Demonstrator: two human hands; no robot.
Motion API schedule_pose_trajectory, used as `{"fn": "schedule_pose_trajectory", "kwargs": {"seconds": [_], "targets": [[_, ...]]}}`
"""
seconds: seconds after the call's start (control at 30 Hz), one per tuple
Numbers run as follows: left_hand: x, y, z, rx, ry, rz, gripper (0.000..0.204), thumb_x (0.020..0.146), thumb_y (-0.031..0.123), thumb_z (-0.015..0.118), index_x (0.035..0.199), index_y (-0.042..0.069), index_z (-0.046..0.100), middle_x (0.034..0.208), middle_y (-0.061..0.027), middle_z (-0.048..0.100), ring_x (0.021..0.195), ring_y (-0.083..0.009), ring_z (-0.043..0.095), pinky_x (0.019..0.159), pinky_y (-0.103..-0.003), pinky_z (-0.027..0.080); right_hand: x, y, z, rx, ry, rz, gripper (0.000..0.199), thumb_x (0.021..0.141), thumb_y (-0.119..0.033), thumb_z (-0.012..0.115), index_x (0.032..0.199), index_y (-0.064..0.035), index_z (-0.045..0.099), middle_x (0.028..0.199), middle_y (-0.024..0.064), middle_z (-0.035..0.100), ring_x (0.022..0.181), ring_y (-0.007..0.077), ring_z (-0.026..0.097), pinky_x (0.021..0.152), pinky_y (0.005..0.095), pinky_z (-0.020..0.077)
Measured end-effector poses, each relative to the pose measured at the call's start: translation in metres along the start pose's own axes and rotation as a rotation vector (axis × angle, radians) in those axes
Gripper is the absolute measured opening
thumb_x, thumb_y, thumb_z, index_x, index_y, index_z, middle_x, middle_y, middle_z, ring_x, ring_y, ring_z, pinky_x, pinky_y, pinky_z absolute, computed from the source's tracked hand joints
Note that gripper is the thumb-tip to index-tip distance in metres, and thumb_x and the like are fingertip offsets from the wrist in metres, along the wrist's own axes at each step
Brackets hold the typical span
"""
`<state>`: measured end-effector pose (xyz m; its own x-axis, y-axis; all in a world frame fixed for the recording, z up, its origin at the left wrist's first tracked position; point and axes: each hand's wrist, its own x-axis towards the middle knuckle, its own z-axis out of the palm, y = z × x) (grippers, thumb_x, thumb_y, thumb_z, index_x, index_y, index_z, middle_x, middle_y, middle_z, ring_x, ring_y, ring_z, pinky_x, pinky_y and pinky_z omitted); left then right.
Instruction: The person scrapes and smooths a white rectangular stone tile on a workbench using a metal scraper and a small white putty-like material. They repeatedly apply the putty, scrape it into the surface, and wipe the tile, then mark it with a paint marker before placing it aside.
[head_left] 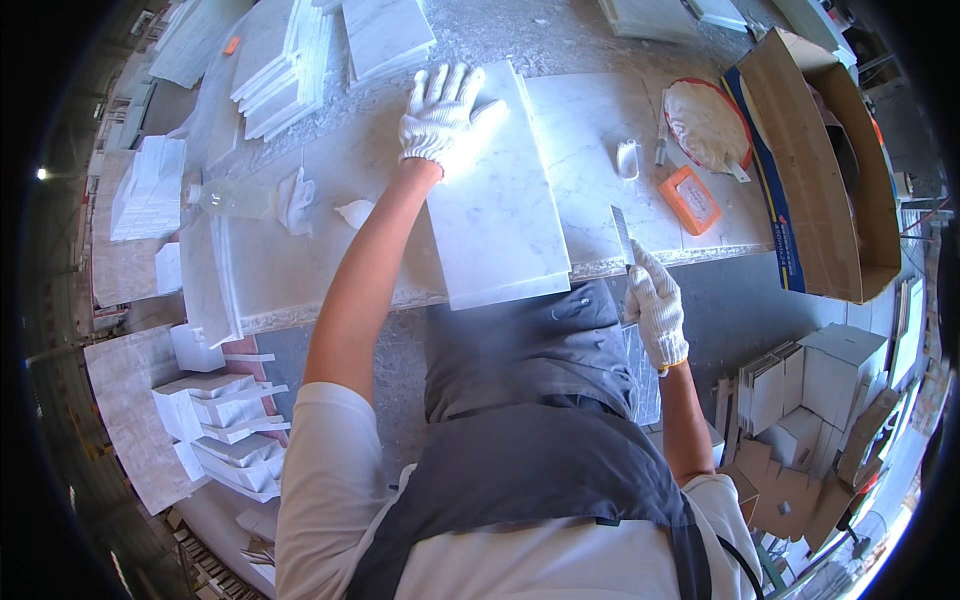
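In front of me lies a pale grey-veined marble tile (500, 230) on top of another, their near ends sticking out past the table edge. My left hand (447, 118), in a white knitted glove, rests on the far part of the upper tile, palm down and fingers spread. Near the table's front edge, right of the tiles, my gloved right hand (657, 312) is closed around a scraper-like tool (622, 236). Its narrow, flat metal blade points away from me; the grip is mostly hidden by the fingers.
Right of the tiles are an orange block (690, 200), a small white object (627, 160) and a red-rimmed round dish of pale paste (706, 125). Beyond stands an open cardboard box (822, 165). Leftward are a clear plastic bottle (238, 200), crumpled white cloth (296, 200) and stacked tiles (283, 75).
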<state>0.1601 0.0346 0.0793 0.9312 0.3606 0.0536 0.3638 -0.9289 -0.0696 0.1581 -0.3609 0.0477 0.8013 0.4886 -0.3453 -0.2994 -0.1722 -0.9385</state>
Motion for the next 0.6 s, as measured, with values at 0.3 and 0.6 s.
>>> {"fn": "schedule_pose_trajectory", "kwargs": {"seconds": [0.3,0.6], "targets": [[-0.115,0.111,-0.022,-0.590,-0.301,0.545,0.080,0.104,0.072,0.023,0.162,0.019,0.040,0.172,-0.0051,0.032,0.162,-0.0238,0.020,0.133,-0.048,0.008,0.009,0.001,0.001,-0.033,-0.010,-0.013,0.043,0.109,-0.025,0.060,0.143,0.0020,0.059,0.064,-0.0043,0.049,0.052,0.0044,0.040,0.049,0.0239,0.0352],[-0.093,0.090,-0.004,-0.227,0.285,0.246,0.056,0.093,0.043,0.072,0.140,0.014,0.062,0.145,-0.0111,0.062,0.142,-0.0318,0.051,0.123,-0.053,0.034,0.010,0.002,-0.006,0.184,0.025,0.023,0.044,0.110,-0.026,0.060,0.145,0.0006,0.058,0.065,-0.0046,0.050,0.053,0.0037,0.039,0.050,0.0226,0.0340]]}}
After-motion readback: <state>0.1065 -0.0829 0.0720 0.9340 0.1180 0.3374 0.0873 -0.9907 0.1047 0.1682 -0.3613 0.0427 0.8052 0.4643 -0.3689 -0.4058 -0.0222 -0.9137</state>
